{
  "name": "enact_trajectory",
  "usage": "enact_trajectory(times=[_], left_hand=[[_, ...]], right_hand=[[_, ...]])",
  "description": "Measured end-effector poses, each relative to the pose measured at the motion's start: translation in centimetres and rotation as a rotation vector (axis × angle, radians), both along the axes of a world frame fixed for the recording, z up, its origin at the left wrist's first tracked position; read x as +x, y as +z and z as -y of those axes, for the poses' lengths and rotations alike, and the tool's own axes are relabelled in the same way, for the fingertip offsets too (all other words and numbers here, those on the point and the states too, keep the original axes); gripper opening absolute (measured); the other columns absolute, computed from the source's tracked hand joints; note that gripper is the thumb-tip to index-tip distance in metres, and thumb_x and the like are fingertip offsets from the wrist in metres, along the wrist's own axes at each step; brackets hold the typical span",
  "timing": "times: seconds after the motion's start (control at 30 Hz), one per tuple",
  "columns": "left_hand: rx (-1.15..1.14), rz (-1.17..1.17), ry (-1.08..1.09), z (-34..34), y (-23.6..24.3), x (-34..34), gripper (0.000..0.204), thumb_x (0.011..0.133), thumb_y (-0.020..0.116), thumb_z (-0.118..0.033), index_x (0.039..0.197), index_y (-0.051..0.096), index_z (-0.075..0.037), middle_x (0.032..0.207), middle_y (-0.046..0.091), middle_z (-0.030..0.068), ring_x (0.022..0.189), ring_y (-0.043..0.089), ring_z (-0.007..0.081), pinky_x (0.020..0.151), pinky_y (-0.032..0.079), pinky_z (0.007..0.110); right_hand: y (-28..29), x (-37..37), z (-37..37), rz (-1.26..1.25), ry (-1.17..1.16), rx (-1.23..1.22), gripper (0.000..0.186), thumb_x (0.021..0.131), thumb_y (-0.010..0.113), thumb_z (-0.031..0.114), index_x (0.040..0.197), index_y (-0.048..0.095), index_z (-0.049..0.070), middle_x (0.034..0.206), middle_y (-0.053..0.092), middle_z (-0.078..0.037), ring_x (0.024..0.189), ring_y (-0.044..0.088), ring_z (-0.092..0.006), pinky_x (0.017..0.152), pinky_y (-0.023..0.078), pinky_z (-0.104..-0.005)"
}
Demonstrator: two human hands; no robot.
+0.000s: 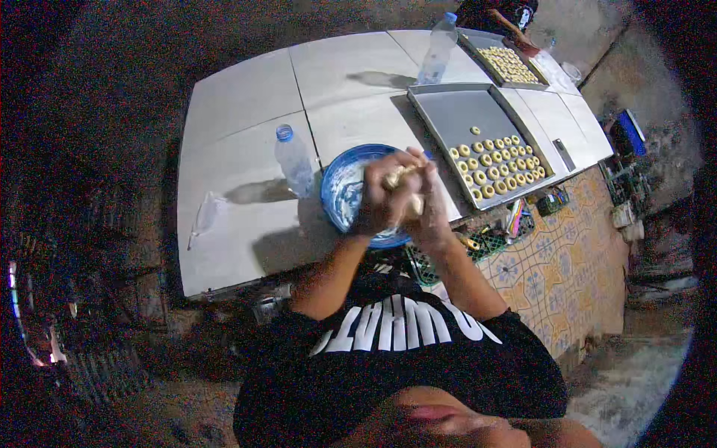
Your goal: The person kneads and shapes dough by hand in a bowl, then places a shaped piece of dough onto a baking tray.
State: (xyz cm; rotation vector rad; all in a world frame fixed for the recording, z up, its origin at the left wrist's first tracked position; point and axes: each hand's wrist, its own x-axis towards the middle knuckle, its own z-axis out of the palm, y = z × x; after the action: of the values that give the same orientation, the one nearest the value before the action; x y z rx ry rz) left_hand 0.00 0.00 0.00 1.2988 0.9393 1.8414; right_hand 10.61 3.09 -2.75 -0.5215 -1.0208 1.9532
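My left hand (379, 201) and my right hand (431, 205) are pressed together around a pale lump of dough (399, 176), slightly blurred, with fingers curled over it. They are over a blue bowl (340, 196) whose inside is smeared with white, partly hidden behind them. To their right, a metal tray (455, 112) holds rows of small pale dough rings (486, 158) on its nearer part. A plastic bottle (295, 164) with a blue top stands left of the bowl.
The tiled white table (243, 104) carries another bottle (437, 52), a clear bag (209, 216), a dark flat object (562, 153) and a farther tray (504, 63) of dough pieces. A co-worker (508, 15) is beside that tray. Crates (493, 243) sit below the near edge.
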Motion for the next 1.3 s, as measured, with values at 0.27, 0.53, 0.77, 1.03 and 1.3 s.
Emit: enact_trajectory(times=[0.27, 0.53, 0.77, 1.03, 1.3], left_hand=[[0.129, -0.281, 0.036, -1.8, 0.0, -0.2, 0.021, 0.089, 0.059, -0.019, 0.080, 0.062, 0.000, 0.073, 0.063, 0.0098, 0.067, 0.062, 0.0189, 0.062, 0.048, 0.031], [0.487, -0.635, 0.038, -2.6, 3.2, -2.0, 0.029, 0.080, 0.069, -0.031, 0.085, 0.062, -0.003, 0.108, 0.064, 0.0187, 0.110, 0.058, 0.0372, 0.100, 0.040, 0.046], [0.042, 0.217, -0.210, -2.9, 0.2, -3.1, 0.047, 0.099, 0.045, -0.047, 0.085, 0.054, -0.003, 0.069, 0.058, 0.0109, 0.072, 0.067, 0.0269, 0.083, 0.055, 0.043], [-0.109, 0.702, -0.176, -2.3, 1.3, -4.2, 0.042, 0.101, 0.041, -0.050, 0.077, 0.043, -0.016, 0.057, 0.041, -0.0008, 0.044, 0.046, 0.0143, 0.070, 0.057, 0.037], [-0.158, 0.960, -0.596, -2.1, 1.5, -6.2, 0.039, 0.103, 0.041, -0.044, 0.077, 0.045, -0.014, 0.053, 0.038, -0.0021, 0.042, 0.041, 0.0123, 0.048, 0.041, 0.025]], right_hand=[[0.4, 1.5, -0.6, -0.050, 0.152, 0.148, 0.087, 0.083, 0.062, 0.064, 0.143, 0.034, 0.008, 0.124, 0.053, -0.009, 0.112, 0.054, -0.0230, 0.095, 0.046, -0.0347], [4.4, 3.3, -1.8, 0.534, 0.312, 0.485, 0.082, 0.053, 0.094, 0.025, 0.122, 0.053, 0.004, 0.113, 0.059, -0.006, 0.103, 0.056, -0.0157, 0.092, 0.047, -0.0358], [2.5, 0.7, -2.5, 0.726, 0.092, 0.802, 0.049, 0.069, 0.080, 0.015, 0.112, 0.061, 0.000, 0.106, 0.069, -0.011, 0.097, 0.064, -0.0193, 0.088, 0.050, -0.0334], [0.6, -0.1, -0.7, 0.627, 0.044, 0.865, 0.032, 0.073, 0.073, 0.007, 0.102, 0.060, -0.001, 0.088, 0.067, -0.007, 0.076, 0.058, -0.0131, 0.072, 0.048, -0.0305], [1.5, 3.1, 0.1, 0.985, 0.002, 1.161, 0.036, 0.076, 0.074, 0.017, 0.104, 0.061, -0.001, 0.086, 0.067, -0.017, 0.077, 0.064, -0.0285, 0.075, 0.049, -0.0391]])
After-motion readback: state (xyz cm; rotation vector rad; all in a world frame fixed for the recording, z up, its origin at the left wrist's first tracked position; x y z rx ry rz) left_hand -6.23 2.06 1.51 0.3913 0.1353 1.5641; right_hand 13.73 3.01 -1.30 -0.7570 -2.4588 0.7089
